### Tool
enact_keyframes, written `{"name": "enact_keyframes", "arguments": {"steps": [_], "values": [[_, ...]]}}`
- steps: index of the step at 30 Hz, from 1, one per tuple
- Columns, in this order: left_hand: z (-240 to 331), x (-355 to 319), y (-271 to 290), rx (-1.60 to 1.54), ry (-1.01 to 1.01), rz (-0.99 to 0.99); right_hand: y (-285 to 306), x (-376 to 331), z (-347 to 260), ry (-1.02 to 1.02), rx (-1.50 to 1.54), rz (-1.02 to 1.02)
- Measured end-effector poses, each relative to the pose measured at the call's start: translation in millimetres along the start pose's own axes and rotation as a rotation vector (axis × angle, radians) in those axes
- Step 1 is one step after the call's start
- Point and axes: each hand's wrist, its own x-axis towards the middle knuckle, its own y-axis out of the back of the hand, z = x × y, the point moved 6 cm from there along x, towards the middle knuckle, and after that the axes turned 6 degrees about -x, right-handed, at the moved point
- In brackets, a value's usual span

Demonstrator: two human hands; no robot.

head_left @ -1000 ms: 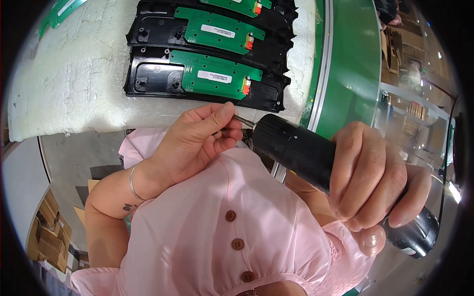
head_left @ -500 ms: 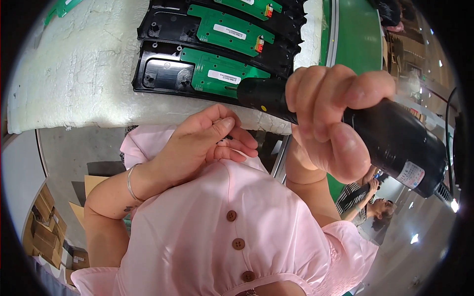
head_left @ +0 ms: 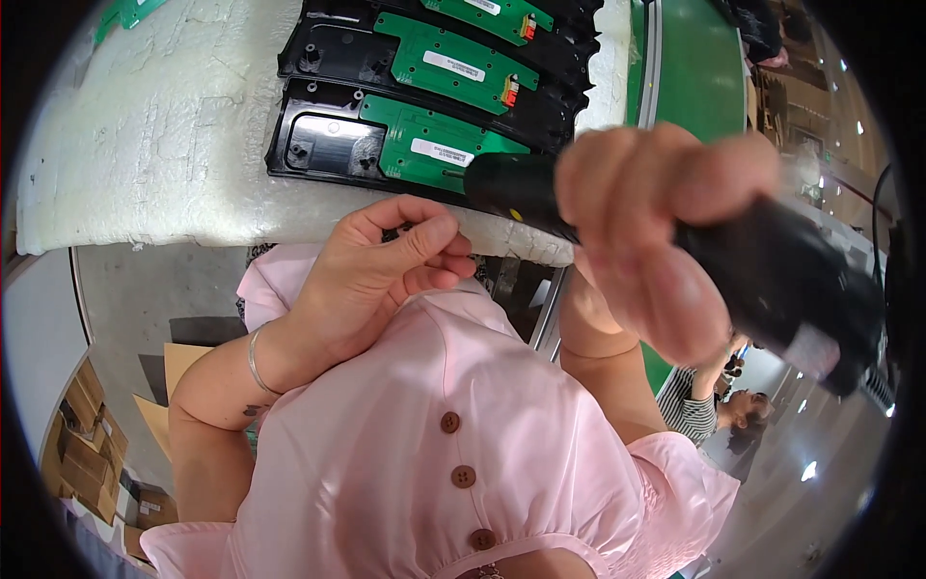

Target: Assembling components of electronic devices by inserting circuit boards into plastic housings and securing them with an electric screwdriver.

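Note:
My right hand (head_left: 661, 227) is wrapped around a black corded electric screwdriver (head_left: 805, 280), blurred by motion. Its tip lies over the right part of the nearest green circuit board (head_left: 410, 130); whether it touches cannot be made out. That board rests in a long black plastic housing (head_left: 333, 140). Close to my body, just below the housing's near edge, my left hand (head_left: 381, 261) has its fingers curled in and its thumb against them. It holds tiny black pieces that look like screws, now mostly hidden by the fingers.
More black housings with green boards, such as the second board (head_left: 449, 63), line up behind the nearest one on white foam padding (head_left: 154, 164). A green surface (head_left: 699, 68) lies beyond at the right. Cardboard boxes (head_left: 92, 454) stand low left; another person (head_left: 690, 410) is at the right.
My left hand has curled its fingers closed over the small black pieces, which showed in the palm before. The screwdriver stays over the nearest board, its rear end shifting slightly. The view has moved slightly.

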Motion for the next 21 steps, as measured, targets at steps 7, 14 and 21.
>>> {"name": "enact_keyframes", "arguments": {"steps": [7,14,21], "values": [[-0.1,3.0,1.9,-0.136,0.000,-0.014,1.7,2.0,-56.6,-0.052,0.083,-0.313],[-3.1,5.8,-1.7,-0.156,0.020,-0.039,-4.2,-6.4,-45.5,0.143,0.144,-0.151],[-4.8,-2.2,-14.6,-0.142,0.038,0.042,-11.2,0.4,-18.1,0.091,0.079,-0.364]]}}
